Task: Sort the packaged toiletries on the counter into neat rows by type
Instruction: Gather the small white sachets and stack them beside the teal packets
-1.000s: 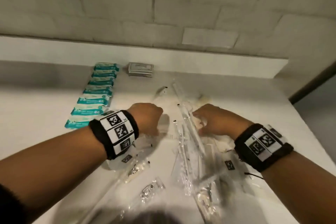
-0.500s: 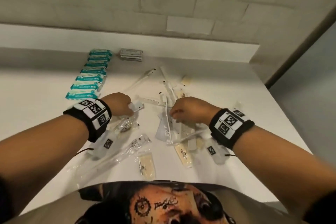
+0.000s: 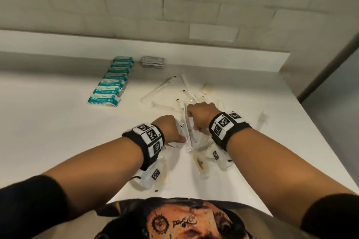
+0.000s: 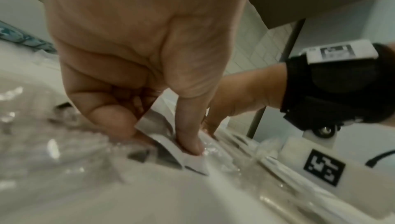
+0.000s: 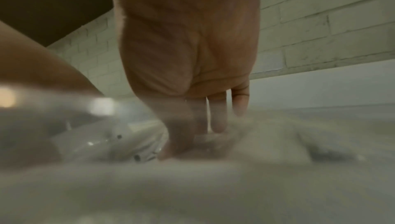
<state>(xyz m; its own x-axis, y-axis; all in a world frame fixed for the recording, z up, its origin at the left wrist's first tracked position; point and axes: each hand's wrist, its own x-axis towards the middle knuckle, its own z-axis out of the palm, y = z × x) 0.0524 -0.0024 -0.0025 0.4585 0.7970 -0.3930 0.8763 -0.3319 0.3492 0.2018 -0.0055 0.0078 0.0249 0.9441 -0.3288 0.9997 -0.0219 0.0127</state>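
A loose pile of clear-wrapped toiletries (image 3: 184, 101) lies mid-counter. My left hand (image 3: 172, 129) reaches into its near side; in the left wrist view its thumb and curled fingers (image 4: 190, 141) pinch a small white flat packet (image 4: 169, 150). My right hand (image 3: 200, 115) is just to the right, knuckles up. Its fingers (image 5: 218, 119) and thumb dip into blurred clear wrappers and seem to close on one clear packet (image 5: 209, 139). A long clear-wrapped stick (image 3: 188, 132) runs between the two hands. A neat row of teal packets (image 3: 111, 81) lies at back left.
A stack of grey sachets (image 3: 153, 62) sits by the back ledge (image 3: 77, 44). Yellowish sachets (image 3: 200, 166) lie near the front edge, a cream item (image 3: 207, 88) behind the pile, one clear packet (image 3: 262, 120) by the counter's right edge. Bare counter (image 3: 48, 122) extends left.
My left hand has moved right into the pile, close beside the right hand. The right hand stays in the wrappers. The head view has tilted further down.
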